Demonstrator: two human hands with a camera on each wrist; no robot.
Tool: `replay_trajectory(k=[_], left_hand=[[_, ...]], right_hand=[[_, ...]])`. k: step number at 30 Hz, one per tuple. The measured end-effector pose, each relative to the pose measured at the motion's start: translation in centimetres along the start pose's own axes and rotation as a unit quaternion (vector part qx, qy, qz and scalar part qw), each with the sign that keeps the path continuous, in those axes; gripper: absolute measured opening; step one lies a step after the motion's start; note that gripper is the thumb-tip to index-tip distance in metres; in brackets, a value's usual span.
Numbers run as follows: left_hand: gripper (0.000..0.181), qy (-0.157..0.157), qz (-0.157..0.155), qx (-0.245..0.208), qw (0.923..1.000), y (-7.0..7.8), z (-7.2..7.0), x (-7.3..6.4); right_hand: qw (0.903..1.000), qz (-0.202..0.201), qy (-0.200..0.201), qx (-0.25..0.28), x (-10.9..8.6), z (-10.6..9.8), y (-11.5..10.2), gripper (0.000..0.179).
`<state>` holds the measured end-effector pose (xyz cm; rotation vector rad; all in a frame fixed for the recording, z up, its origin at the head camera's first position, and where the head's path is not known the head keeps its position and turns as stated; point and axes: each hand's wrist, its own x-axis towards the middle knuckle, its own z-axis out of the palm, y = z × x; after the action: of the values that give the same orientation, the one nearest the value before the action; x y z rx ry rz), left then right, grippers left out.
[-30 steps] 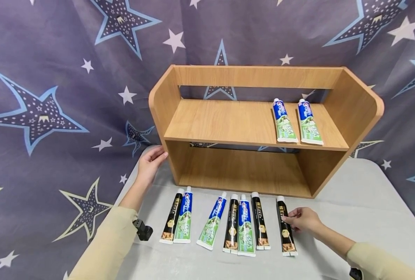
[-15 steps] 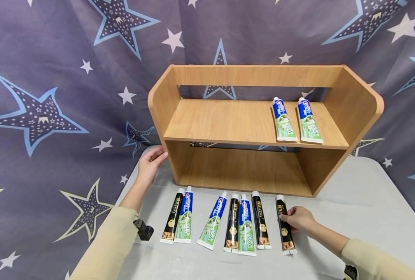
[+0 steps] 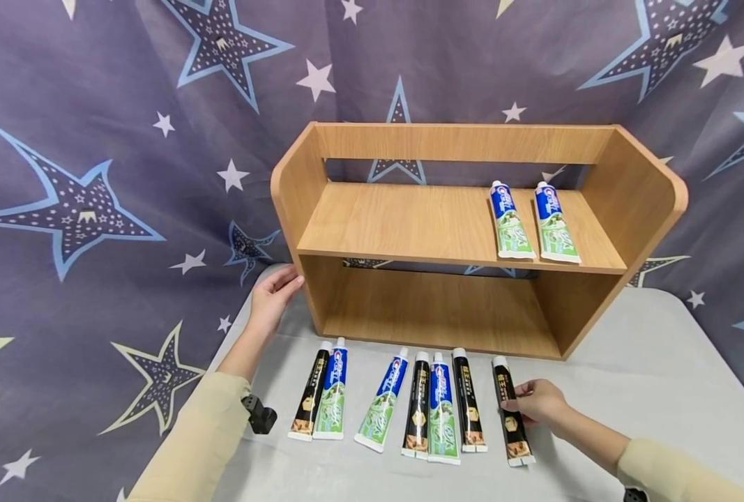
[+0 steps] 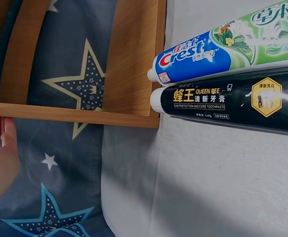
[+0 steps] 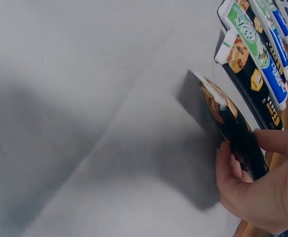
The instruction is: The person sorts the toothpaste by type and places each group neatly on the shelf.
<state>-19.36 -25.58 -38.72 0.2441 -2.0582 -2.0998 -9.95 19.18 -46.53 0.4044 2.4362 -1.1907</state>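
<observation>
My right hand (image 3: 542, 403) pinches a black toothpaste tube (image 3: 513, 418) between thumb and fingers, at the right end of a row of tubes. In the right wrist view that tube (image 5: 237, 136) is tilted up, its crimped end near the table. With fairly straight fingers, my left hand (image 3: 272, 294) touches the outside of the left panel of a wooden shelf (image 3: 403, 219); the left wrist view shows its fingertips against the board. Two blue-green Crest tubes (image 3: 512, 222) lie side by side on the upper board, at the right.
Black tubes (image 3: 468, 401) and blue-green tubes (image 3: 383, 401) lie in a loose row on the white-covered table (image 3: 648, 376), before the shelf. The lower compartment (image 3: 434, 307) holds nothing visible. A starry curtain (image 3: 127, 160) hangs behind.
The head view has shifted slightly. The black tube in my right hand has turned a little, its cap end moving left. My left hand stays at the shelf panel.
</observation>
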Motion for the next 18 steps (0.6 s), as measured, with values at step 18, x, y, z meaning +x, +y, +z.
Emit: replay_trajectory(k=[18], left_hand=[[0.042, 0.006, -0.003, -0.013, 0.9999, 0.1, 0.2, -0.1]], right_hand=[[0.9782, -0.012, -0.097, 0.183, 0.8, -1.9, -1.1, 0.033]])
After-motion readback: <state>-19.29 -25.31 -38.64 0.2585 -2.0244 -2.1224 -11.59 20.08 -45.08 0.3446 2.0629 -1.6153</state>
